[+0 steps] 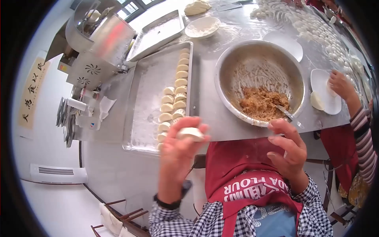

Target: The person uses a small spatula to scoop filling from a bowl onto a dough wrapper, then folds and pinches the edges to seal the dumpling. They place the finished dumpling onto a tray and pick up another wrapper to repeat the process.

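My left hand (178, 144) holds a pale folded dumpling (191, 134) between thumb and fingers, near the front edge of a metal tray (146, 98). Along the tray's right side lie two rows of shaped dumplings (181, 82). My right hand (287, 147) is held up at the table edge with its fingers apart and nothing in them. Just beyond it stands a large steel bowl (222, 85) of brown minced filling (258, 103). A metal spoon (290, 114) rests in the filling, its handle pointing toward my right hand.
A second tray (156, 34), a bowl of flour (202, 27) and a dough lump (197, 7) sit farther back. Many small dough pieces (316, 33) cover the far right. A co-worker's hand (342, 85) reaches over a white plate (331, 106). A steel machine (100, 47) stands left.
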`<state>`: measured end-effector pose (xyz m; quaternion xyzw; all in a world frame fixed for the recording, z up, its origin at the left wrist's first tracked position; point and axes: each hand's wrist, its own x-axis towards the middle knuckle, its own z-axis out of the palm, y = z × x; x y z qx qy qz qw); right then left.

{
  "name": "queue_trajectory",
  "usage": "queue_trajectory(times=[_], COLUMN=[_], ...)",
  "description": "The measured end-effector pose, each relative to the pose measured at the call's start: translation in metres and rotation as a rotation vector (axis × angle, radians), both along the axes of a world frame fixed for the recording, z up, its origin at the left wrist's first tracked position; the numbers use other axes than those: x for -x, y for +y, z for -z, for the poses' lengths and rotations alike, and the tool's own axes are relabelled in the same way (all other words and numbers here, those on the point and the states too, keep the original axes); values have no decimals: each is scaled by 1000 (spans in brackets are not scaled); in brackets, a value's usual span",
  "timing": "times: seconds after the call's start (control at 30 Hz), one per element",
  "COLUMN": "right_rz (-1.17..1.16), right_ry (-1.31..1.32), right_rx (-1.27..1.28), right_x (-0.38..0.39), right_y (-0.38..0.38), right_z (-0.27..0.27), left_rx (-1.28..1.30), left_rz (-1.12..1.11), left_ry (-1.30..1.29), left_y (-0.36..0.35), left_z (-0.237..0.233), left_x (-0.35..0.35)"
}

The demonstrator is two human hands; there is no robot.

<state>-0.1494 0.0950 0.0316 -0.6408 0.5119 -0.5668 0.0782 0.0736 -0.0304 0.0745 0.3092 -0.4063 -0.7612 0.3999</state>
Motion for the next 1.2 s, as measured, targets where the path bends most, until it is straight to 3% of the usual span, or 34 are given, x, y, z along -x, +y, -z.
queue_trajectory(times=[0.2,0.27,0.3,0.37,0.47,0.6,0.77,0.87,0.97,1.2], right_rz=[14,28,38,69,156,268,309,305,386,390], right_ry=[-113,-103,-94,-122,-117,-65,-119,-8,-61,-109], right_rx=[-7,-17,-36,-67,-115,-153,-189,-133,-61,-66], right_x=[6,11,14,17,24,35,44,51,55,58], right_y=[9,11,13,15,19,25,28,29,28,23], right_z=[-2,-5,-6,-8,-11,-12,-9,-7,-4,-5], left_rx=[280,369,369,505,557,629,629,646,819,807], left_rz=[-294,-227,-230,-70,-39,6,100,173,135,128], left_ry=[-299,-567,-561,-882,-1024,-1084,-1127,-1087,-1274,-1202], left_y=[-90,-124,-142,-180,-228,-281,-299,-306,-297,-285], left_z=[-23,-24,-23,-15,13,61,103,122,117,112], left_x=[-68,-77,-79,-78,-60,-38,-19,-20,-16,-13])
